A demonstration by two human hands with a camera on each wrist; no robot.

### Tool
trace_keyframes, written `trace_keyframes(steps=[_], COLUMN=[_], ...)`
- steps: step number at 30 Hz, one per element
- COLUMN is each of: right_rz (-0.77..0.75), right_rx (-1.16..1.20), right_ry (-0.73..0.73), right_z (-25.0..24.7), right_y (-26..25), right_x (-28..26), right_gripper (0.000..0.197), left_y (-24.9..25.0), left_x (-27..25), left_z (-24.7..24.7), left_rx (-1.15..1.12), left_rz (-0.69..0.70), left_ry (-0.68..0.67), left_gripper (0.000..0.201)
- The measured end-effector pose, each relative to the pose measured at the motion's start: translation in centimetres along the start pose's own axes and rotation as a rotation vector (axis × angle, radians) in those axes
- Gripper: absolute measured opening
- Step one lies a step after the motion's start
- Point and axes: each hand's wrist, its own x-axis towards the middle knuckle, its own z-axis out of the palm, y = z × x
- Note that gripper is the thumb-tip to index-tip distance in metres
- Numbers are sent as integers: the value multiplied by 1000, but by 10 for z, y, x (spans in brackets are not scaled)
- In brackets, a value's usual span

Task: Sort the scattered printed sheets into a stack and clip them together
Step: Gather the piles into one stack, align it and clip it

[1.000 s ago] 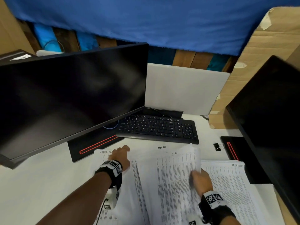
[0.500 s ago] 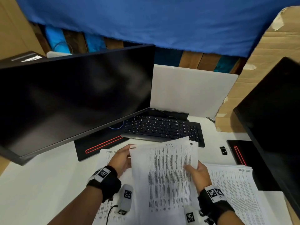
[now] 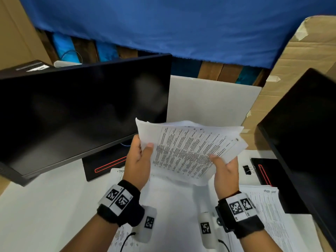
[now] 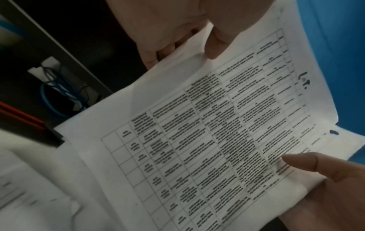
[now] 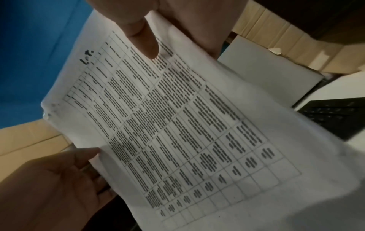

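A bundle of printed table sheets (image 3: 189, 150) is held up above the white desk (image 3: 45, 206), turned sideways. My left hand (image 3: 143, 148) pinches its left edge, thumb on top. My right hand (image 3: 221, 160) grips the lower right corner. The left wrist view shows the sheets (image 4: 207, 140) under my left thumb (image 4: 217, 40); the right wrist view shows the same sheets (image 5: 177, 125) under my right thumb (image 5: 144, 42). More printed sheets (image 3: 263, 211) lie on the desk at the right, others (image 3: 118, 174) at the left. A black binder clip (image 3: 248, 169) lies on the desk right of my right hand.
A large dark monitor (image 3: 81, 115) stands at the left with its red-lined base (image 3: 107, 166); a second monitor (image 3: 305, 133) at the right. A black keyboard (image 5: 335, 115) lies behind the sheets. A white board (image 3: 209, 100) and cardboard (image 3: 300, 70) stand at the back.
Both hands gathered sheets off the desk and raised them as one bundle, turning it sideways. The keyboard is now hidden behind it in the head view.
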Motion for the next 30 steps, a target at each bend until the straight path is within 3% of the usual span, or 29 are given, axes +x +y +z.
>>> trace_keyframes(steps=[6, 11, 17, 23, 30], right_rz=[39, 65, 104, 188, 233], right_rx=[-72, -59, 30, -35, -108], right_ry=[-58, -51, -44, -35, -83], right_z=[0, 0, 12, 8, 7], right_y=[20, 26, 12, 26, 39], right_x=[-14, -13, -18, -22, -29], right_gripper=[31, 29, 31, 53, 48], left_y=[-19, -23, -19, -27, -24], left_x=[-16, -18, -20, -22, -26], left_z=[-7, -7, -6, -14, -7], left_rx=[76, 71, 28, 46, 14], left_rz=[-91, -122, -128, -134, -178], left_ry=[14, 21, 46, 59, 78], left_gripper=[25, 24, 18, 7, 18])
